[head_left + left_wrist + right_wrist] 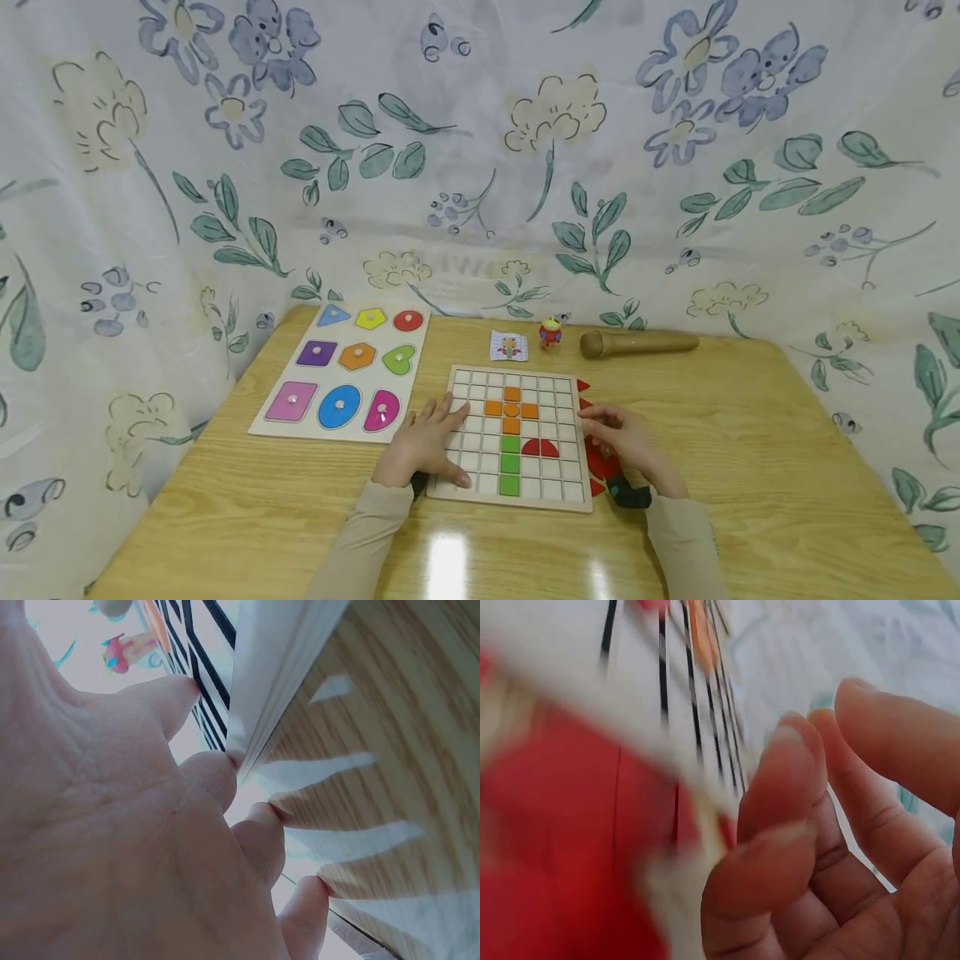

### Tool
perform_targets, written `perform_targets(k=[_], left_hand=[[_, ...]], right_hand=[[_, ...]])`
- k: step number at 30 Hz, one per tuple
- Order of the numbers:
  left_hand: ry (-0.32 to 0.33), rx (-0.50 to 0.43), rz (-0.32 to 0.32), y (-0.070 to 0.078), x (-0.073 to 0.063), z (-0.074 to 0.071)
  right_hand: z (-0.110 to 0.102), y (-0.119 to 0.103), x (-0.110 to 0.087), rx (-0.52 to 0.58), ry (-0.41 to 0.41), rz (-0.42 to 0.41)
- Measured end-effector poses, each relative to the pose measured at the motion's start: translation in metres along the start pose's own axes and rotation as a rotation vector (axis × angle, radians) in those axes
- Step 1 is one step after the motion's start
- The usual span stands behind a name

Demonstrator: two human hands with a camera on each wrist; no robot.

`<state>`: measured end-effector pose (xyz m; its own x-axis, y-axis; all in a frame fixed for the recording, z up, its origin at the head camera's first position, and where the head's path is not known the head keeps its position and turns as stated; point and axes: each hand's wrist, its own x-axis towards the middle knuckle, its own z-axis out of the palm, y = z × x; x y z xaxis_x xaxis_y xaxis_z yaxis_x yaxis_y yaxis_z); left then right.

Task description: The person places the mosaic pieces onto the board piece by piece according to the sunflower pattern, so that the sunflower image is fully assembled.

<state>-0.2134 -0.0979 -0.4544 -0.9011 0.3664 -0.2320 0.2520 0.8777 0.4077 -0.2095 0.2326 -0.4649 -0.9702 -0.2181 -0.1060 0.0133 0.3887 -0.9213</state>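
Note:
A wooden grid board (480,498) lies on the table with coloured tiles in some squares: an orange cross, a green column (510,463) below it, and two red quarter-round tiles (540,448) to the right. My left hand (423,442) rests at the board's left edge with fingers spread; in the left wrist view its fingertips (319,889) touch the board's side and the tabletop. My right hand (622,437) hovers by the board's right edge, over loose red pieces (600,462). In the right wrist view its fingers (780,787) are loosely bent, with no piece visible between them.
A white shape puzzle board (330,375) with knobbed pieces lies at the left. Behind the grid board are a small pattern card (509,346), a toy figure (550,335) and a wooden microphone-shaped thing (637,343). A flowered cloth (480,167) hangs behind the table.

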Motion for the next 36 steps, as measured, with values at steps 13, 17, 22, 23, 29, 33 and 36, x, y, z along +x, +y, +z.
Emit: perform_targets(k=[13,17,22,23,29,33,36], left_hand=[[0.003,0.018,0.004,-0.004,0.0,-0.004],[0.001,0.015,0.006,-0.004,0.0,-0.004],[0.002,0.013,0.008,-0.003,0.0,-0.004],[0.003,0.012,0.008,-0.003,0.0,-0.004],[-0.007,0.008,0.005,-0.002,-0.001,-0.003],[-0.005,0.006,0.007,-0.001,-0.001,-0.002],[-0.006,0.009,0.01,0.0,-0.001,-0.001]], right_hand=[[-0.027,0.015,-0.037,-0.212,-0.055,-0.011],[-0.02,0.007,-0.038,-0.311,-0.013,0.004],[-0.02,0.007,-0.037,-0.334,-0.008,0.007],[-0.021,0.007,-0.037,-0.338,-0.006,0.003],[-0.024,0.01,-0.037,-0.377,-0.007,-0.022],[-0.025,0.009,-0.035,-0.393,-0.02,-0.008],[-0.024,0.007,-0.032,-0.38,-0.02,0.008]])
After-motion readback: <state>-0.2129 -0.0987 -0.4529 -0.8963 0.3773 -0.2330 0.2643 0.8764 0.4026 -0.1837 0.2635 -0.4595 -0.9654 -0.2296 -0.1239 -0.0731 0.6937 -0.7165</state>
